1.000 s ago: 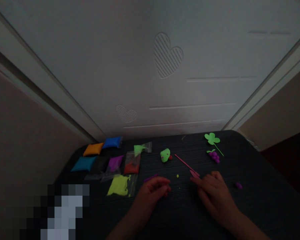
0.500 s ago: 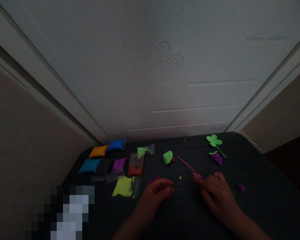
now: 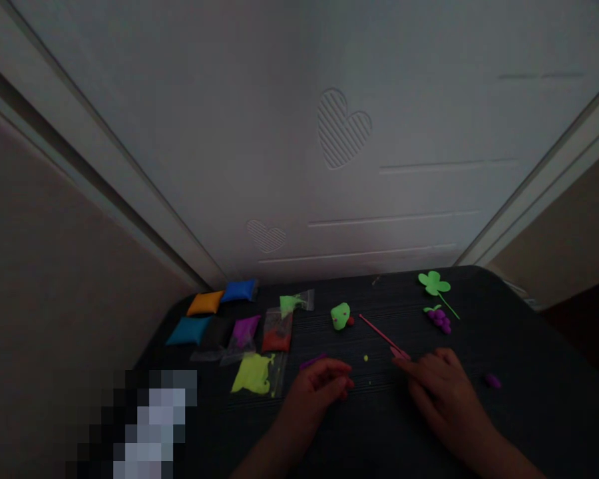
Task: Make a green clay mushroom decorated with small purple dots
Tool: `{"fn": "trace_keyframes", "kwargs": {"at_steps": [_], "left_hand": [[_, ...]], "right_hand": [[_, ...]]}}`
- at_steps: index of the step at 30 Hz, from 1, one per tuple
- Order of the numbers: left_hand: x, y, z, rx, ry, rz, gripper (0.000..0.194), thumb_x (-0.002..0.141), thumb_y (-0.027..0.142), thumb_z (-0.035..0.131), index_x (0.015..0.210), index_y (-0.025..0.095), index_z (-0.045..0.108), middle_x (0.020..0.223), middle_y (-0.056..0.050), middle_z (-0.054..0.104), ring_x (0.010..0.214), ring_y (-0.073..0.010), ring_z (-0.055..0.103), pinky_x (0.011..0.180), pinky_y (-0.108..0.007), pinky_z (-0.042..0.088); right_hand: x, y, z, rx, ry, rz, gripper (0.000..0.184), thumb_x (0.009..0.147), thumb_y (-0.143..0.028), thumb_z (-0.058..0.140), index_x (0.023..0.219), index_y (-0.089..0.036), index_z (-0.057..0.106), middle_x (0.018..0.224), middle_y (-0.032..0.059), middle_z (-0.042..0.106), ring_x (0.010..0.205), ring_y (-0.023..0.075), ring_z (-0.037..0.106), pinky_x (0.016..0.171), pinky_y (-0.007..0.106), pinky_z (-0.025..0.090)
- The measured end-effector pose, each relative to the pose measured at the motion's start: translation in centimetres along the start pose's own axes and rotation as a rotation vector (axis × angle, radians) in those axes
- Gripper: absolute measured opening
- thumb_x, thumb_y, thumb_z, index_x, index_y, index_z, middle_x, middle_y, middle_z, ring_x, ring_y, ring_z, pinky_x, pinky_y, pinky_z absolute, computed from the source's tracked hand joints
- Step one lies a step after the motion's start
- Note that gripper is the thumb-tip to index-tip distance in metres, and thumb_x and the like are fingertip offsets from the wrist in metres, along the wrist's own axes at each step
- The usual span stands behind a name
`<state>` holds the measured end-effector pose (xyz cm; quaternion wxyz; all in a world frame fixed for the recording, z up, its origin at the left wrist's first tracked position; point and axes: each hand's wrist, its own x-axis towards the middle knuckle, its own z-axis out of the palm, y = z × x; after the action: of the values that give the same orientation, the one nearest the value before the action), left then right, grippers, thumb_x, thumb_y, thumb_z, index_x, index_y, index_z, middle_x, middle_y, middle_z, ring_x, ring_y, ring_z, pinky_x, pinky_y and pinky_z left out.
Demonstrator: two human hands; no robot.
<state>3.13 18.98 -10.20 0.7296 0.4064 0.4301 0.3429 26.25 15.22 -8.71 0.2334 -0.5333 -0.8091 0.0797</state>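
Note:
My left hand (image 3: 317, 392) rests low over the dark table, its fingers curled toward the thumb. Anything between those fingertips is hidden. A thin purple stick (image 3: 313, 362) lies partly behind it. My right hand (image 3: 442, 386) has its index finger stretched to the table, at the flat end of a pink modelling tool (image 3: 379, 332); its other fingers are bent. Whether the fingertip presses the tool or something small beside it, I cannot tell. Between the hands lies a tiny yellow-green clay ball (image 3: 366, 358). Beyond it sits a green clay piece (image 3: 340, 316) with a red part at its side.
Clay packets lie at the left: orange (image 3: 205, 303), blue (image 3: 239, 291), teal (image 3: 188, 330), black, purple, red (image 3: 276, 340) and an opened yellow one (image 3: 253, 374). At right are a green clover shape (image 3: 434, 283), a purple grape cluster (image 3: 440, 320) and a purple lump (image 3: 492, 380). A white panel (image 3: 279, 133) stands behind.
The whole view has shifted slightly, so everything appears a little farther right. Both hands keep nearly the same pose and place on the table.

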Motion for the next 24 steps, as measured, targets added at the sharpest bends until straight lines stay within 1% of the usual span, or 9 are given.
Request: {"fn": "trace_keyframes", "kwargs": {"at_steps": [5,10,12,14,16,20,22,24], "left_hand": [[0.0,0.0,0.0,-0.004,0.022,-0.007,0.017,0.07,0.024,0.062,0.085,0.016,0.063,0.072,-0.003,0.063,0.064,-0.0095,0.05,0.063,-0.023,0.037],[-0.1,0.8,0.3,0.015,0.036,-0.043,0.017,0.069,0.024,0.063,0.085,0.016,0.063,0.072,-0.002,0.062,0.064,-0.0097,0.05,0.065,-0.024,0.037],[-0.1,0.9,0.4,0.03,0.036,-0.046,0.019,0.069,0.024,0.063,0.086,0.016,0.062,0.073,-0.003,0.061,0.065,-0.0101,0.05,0.066,-0.024,0.037],[-0.1,0.9,0.4,0.04,0.042,-0.045,0.019,0.07,0.025,0.062,0.086,0.015,0.062,0.074,-0.003,0.061,0.067,-0.0104,0.051,0.067,-0.025,0.038],[-0.1,0.8,0.4,0.037,0.048,-0.044,0.018,0.07,0.025,0.062,0.087,0.016,0.062,0.074,-0.003,0.061,0.067,-0.0104,0.051,0.068,-0.025,0.038],[-0.1,0.7,0.4,0.025,0.044,-0.044,0.02,0.07,0.024,0.062,0.088,0.016,0.062,0.075,-0.003,0.062,0.067,-0.0102,0.051,0.068,-0.025,0.038],[-0.1,0.8,0.5,0.031,0.058,-0.04,0.021,0.069,0.024,0.063,0.087,0.015,0.062,0.074,-0.003,0.062,0.067,-0.0105,0.051,0.068,-0.025,0.038],[-0.2,0.9,0.6,0.037,0.069,-0.039,0.021,0.068,0.025,0.064,0.086,0.015,0.062,0.074,-0.003,0.062,0.068,-0.0111,0.051,0.069,-0.025,0.038]], "right_hand": [[0.0,0.1,0.2,-0.024,-0.002,0.012,0.033,0.082,-0.015,0.044,0.113,-0.02,0.048,0.075,0.0003,0.057,0.069,0.0123,0.05,0.073,0.034,0.03],[-0.1,-0.3,-0.3,0.031,0.076,0.032,0.023,0.082,-0.014,0.04,0.098,-0.02,0.056,0.079,0.0035,0.057,0.071,0.014,0.049,0.071,0.034,0.03],[0.1,-0.5,-0.3,0.025,0.027,0.056,0.024,0.081,-0.014,0.041,0.094,-0.023,0.059,0.079,0.0032,0.057,0.071,0.0144,0.048,0.071,0.034,0.03],[0.4,-0.8,0.0,-0.001,-0.078,0.087,0.024,0.08,-0.012,0.043,0.089,-0.025,0.06,0.081,0.0024,0.058,0.074,0.0148,0.05,0.073,0.035,0.028],[0.7,-0.9,0.5,-0.027,-0.138,0.109,0.022,0.078,-0.011,0.045,0.084,-0.026,0.061,0.085,0.0018,0.058,0.078,0.0154,0.051,0.076,0.036,0.027],[0.8,-1.0,0.8,-0.073,-0.149,0.117,0.018,0.078,-0.014,0.046,0.08,-0.024,0.061,0.084,0.0019,0.058,0.08,0.0162,0.05,0.079,0.037,0.025],[0.6,-1.1,0.6,-0.07,-0.153,0.106,0.019,0.079,-0.015,0.046,0.085,-0.025,0.061,0.082,0.002,0.057,0.079,0.0161,0.049,0.079,0.037,0.025],[0.4,-1.3,0.3,-0.05,-0.172,0.067,0.026,0.08,-0.015,0.045,0.098,-0.027,0.059,0.082,0.0021,0.056,0.08,0.0164,0.048,0.079,0.037,0.024]]}}
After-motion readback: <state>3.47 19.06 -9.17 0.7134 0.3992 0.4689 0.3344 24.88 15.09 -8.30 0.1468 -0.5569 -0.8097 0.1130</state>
